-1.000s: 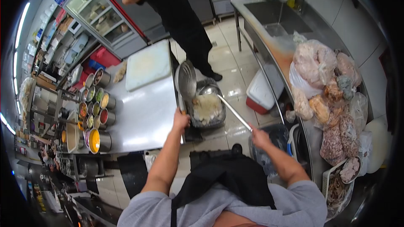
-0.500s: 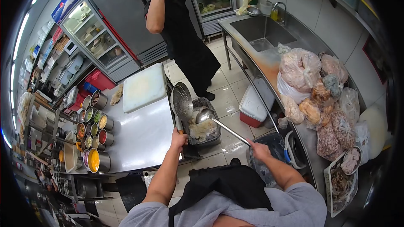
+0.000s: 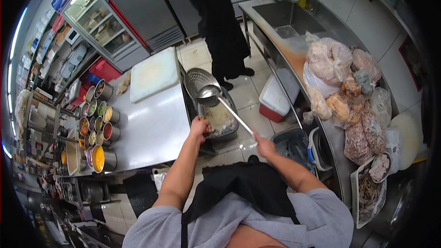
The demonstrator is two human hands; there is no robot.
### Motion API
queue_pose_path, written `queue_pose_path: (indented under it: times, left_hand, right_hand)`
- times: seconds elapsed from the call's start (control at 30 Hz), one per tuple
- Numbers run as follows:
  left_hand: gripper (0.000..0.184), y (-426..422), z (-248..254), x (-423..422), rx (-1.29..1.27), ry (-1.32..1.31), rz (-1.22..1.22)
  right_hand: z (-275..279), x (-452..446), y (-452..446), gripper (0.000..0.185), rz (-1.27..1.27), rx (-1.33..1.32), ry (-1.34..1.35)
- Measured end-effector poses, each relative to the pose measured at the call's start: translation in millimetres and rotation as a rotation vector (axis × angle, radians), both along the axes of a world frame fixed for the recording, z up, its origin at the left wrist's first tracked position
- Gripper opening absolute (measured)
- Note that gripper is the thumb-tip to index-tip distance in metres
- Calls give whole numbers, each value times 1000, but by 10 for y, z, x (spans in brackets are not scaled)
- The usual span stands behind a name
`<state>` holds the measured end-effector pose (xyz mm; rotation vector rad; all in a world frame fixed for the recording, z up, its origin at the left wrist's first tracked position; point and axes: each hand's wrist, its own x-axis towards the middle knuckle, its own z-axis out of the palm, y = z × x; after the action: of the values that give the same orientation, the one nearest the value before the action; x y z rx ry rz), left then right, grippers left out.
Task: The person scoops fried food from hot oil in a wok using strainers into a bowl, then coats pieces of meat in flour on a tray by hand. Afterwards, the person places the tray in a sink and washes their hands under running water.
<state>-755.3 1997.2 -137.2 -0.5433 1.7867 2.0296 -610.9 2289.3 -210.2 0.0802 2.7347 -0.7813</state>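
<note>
My left hand point(image 3: 200, 126) is wrapped round the handle of a perforated skimmer point(image 3: 198, 79), whose wide bowl is above the far side of a dark tub point(image 3: 231, 134). Closed on the long handle of a ladle point(image 3: 209, 92) is my right hand point(image 3: 265, 146). The ladle's bowl lies over or against the skimmer's bowl; whether they touch I cannot tell. Below them, the tub holds a pale, lumpy mass point(image 3: 220, 118), partly covered by the tools.
A steel table point(image 3: 149, 126) with a white cutting board point(image 3: 154, 74) and several metal pots stands left. A person in black point(image 3: 225, 32) stands ahead. On the right, a steel counter point(image 3: 294, 48) carries a sink and bagged food. A white-and-red cooler point(image 3: 275, 96) is below.
The ladle's bowl has risen from the tub's contents to the skimmer. My right hand has moved left and up. The person in black has shifted right in view.
</note>
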Motion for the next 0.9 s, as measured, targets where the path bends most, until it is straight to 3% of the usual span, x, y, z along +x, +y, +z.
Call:
queue_pose_path:
  times: [0.07,0.1,0.23,0.4,0.5,0.6,0.77,0.9]
  left_hand:
    - [38,-39,158,-23,-18,17,49]
    - [38,-92,202,6,-21,9,63]
    - [39,-265,313,53,41,-31,34]
    - [42,-134,363,120,210,-108,50]
    - [34,-108,390,133,264,-80,-34]
    - [35,-198,427,96,340,-81,24]
    - [37,-540,418,211,152,-71,8]
    - [37,-508,430,285,304,-110,-38]
  right_hand:
    - [-157,118,410,72,21,90,51]
    - [84,144,551,74,2,119,-33]
    - [345,123,808,76,49,85,85]
    - [526,-352,94,74,-51,-73,44]
    - [340,-397,-146,74,-36,-108,146]
    - [85,-174,279,79,2,30,96]
    - [399,45,884,79,110,157,77]
    - [514,-104,494,78,45,-60,124]
